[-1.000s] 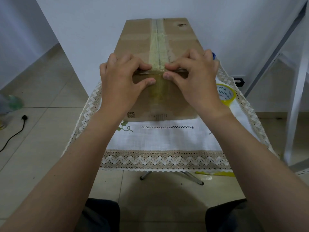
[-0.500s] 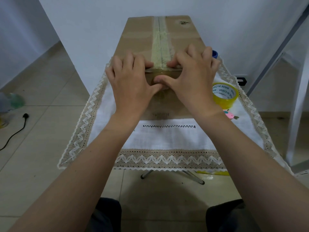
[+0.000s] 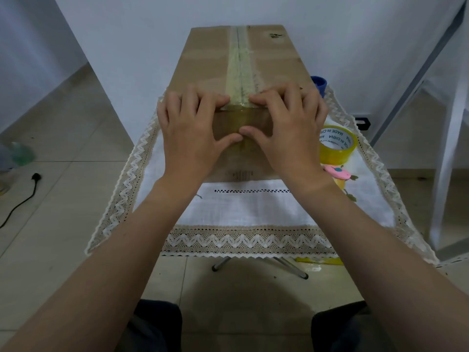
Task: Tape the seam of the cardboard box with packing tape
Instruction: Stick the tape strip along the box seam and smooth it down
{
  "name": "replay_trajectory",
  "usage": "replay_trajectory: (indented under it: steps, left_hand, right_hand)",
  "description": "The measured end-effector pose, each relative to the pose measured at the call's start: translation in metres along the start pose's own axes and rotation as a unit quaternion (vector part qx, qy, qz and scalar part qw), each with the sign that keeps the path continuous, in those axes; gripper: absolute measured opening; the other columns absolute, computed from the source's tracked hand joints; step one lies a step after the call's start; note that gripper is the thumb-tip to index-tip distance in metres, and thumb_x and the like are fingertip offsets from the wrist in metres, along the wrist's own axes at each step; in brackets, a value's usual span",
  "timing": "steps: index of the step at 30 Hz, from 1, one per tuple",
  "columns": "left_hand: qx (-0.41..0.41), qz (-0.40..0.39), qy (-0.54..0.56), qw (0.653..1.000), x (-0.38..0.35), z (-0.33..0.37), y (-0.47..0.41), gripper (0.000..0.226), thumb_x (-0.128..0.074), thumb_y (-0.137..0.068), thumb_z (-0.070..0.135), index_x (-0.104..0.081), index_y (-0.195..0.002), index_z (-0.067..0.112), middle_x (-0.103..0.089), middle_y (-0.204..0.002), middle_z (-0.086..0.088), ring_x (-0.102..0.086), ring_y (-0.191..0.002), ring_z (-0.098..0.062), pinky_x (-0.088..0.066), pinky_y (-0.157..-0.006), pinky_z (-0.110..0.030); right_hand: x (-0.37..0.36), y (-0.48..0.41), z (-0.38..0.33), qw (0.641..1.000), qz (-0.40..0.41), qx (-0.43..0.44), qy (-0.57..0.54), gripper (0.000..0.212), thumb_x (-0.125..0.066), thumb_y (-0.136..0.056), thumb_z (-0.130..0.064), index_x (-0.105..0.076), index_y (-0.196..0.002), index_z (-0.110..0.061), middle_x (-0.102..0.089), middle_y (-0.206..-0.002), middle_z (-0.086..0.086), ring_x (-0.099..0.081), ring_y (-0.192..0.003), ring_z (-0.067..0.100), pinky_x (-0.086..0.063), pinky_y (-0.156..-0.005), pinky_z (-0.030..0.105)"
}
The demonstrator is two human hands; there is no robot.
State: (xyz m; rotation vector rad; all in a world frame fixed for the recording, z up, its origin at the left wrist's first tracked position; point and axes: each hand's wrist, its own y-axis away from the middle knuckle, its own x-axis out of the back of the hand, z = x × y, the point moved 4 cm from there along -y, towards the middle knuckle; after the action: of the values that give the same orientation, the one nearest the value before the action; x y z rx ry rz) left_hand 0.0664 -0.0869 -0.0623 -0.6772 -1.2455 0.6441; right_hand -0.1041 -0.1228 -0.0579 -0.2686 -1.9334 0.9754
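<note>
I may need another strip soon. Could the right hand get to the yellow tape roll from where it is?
Probably yes. The tape roll stands on the cloth just right of the right hand, which presses tape at the box edge. Nothing lies between them; the pink item sits nearer, off that path.

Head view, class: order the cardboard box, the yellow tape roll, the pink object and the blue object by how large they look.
1. cardboard box
2. yellow tape roll
3. pink object and blue object: unsure, since both look similar and are partly hidden.
</note>
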Motion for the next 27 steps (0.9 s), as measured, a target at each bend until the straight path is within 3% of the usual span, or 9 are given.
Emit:
replay_trajectory:
  steps: [8, 15, 18, 22, 27]
  left_hand:
    - [-0.024, 0.004, -0.046, 0.999, -0.008, -0.002, 0.009, 0.088, -0.082, -0.062, 0.070, -0.053, -0.132, 0.025, -0.061, -0.127, -0.010, -0.057, -0.115, -0.038, -0.036, -0.107, -0.049]
    - [-0.046, -0.001, -0.059, 0.997, -0.008, -0.002, 0.014, 0.107, -0.091, -0.052, 0.062, -0.047, -0.141, 0.025, -0.057, -0.136, -0.012, -0.047, -0.124, -0.038, -0.035, -0.114, -0.055]
    - [-0.041, -0.004, -0.039, 0.998, -0.007, -0.001, 0.014, 0.096, -0.087, -0.058, 0.061, -0.051, -0.140, 0.023, -0.057, -0.136, -0.011, -0.046, -0.125, -0.036, -0.034, -0.114, -0.055]
    - [-0.002, 0.014, 0.013, 1.000, -0.002, 0.005, 0.011, 0.062, -0.075, -0.079, 0.051, -0.061, -0.129, 0.018, -0.059, -0.129, -0.010, -0.051, -0.120, -0.037, -0.034, -0.113, -0.053]
    - [0.008, 0.017, 0.021, 1.000, -0.002, 0.007, 0.011, 0.060, -0.075, -0.080, 0.047, -0.062, -0.128, 0.014, -0.060, -0.129, -0.011, -0.054, -0.120, -0.040, -0.036, -0.111, -0.060]
  right_hand:
    - [-0.006, 0.016, -0.001, 0.997, -0.001, 0.053, 0.060, 0.075, -0.076, -0.079, -0.050, -0.051, -0.145, -0.026, -0.053, -0.143, 0.005, -0.042, -0.136, 0.033, -0.016, -0.125, 0.056]
    - [-0.005, 0.022, 0.004, 0.992, -0.040, 0.077, 0.094, 0.101, -0.085, -0.070, -0.051, -0.038, -0.156, -0.026, -0.045, -0.154, 0.004, -0.034, -0.148, 0.033, -0.008, -0.127, 0.058]
    - [-0.001, 0.021, 0.002, 0.996, -0.026, 0.061, 0.058, 0.087, -0.078, -0.075, -0.050, -0.044, -0.152, -0.027, -0.048, -0.151, 0.002, -0.037, -0.145, 0.032, -0.008, -0.128, 0.057]
    - [-0.002, 0.019, -0.006, 0.999, 0.013, 0.016, 0.031, 0.062, -0.067, -0.083, -0.047, -0.055, -0.141, -0.027, -0.053, -0.142, 0.001, -0.042, -0.139, 0.031, -0.007, -0.128, 0.055]
    - [-0.004, 0.017, -0.009, 0.999, 0.031, 0.003, 0.021, 0.057, -0.069, -0.081, -0.043, -0.060, -0.135, -0.026, -0.055, -0.138, 0.001, -0.045, -0.135, 0.031, -0.007, -0.127, 0.054]
